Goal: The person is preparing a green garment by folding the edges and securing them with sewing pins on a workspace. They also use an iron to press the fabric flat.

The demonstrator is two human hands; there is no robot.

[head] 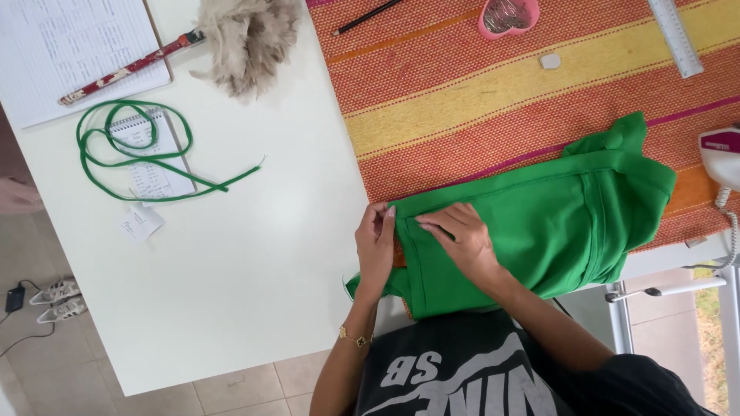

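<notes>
Green garment [539, 231]: folded soft knit cloth, lying half on the striped mat [462, 92] and half over the near edge of the white table [254, 254]; its left hem hangs just past the mat's left edge
Left hand [375, 250]: pinches the garment's left edge between thumb and fingers, closed on the cloth; a thin gold bracelet sits at the wrist
Right hand [462, 240]: lies flat on the garment just right of the left hand, fingertips pressing a fold or seam line; whether it actually grips cloth cannot be told
Handling: the garment looks light, limp and a little stretchy, so it would likely sag and slide if lifted by one corner; the stitched hem and the thick seam further right seem the firmest places to take hold
Mat: coarse woven fabric in orange, yellow and pink bands, under the garment and reaching far behind it
Green cord [139, 154]: thin matching drawstring, looped loosely well to the left of the garment, across a small spiral notepad [154, 173]
Feather duster [247, 38]: fluffy beige head with a red patterned handle, far left behind the garment
Behind the garment: black pencil [366, 17], pink heart-shaped dish [505, 17] of pins, clear ruler [677, 35]
Iron [721, 158]: white, hard, at the garment's right, partly out of view
</notes>
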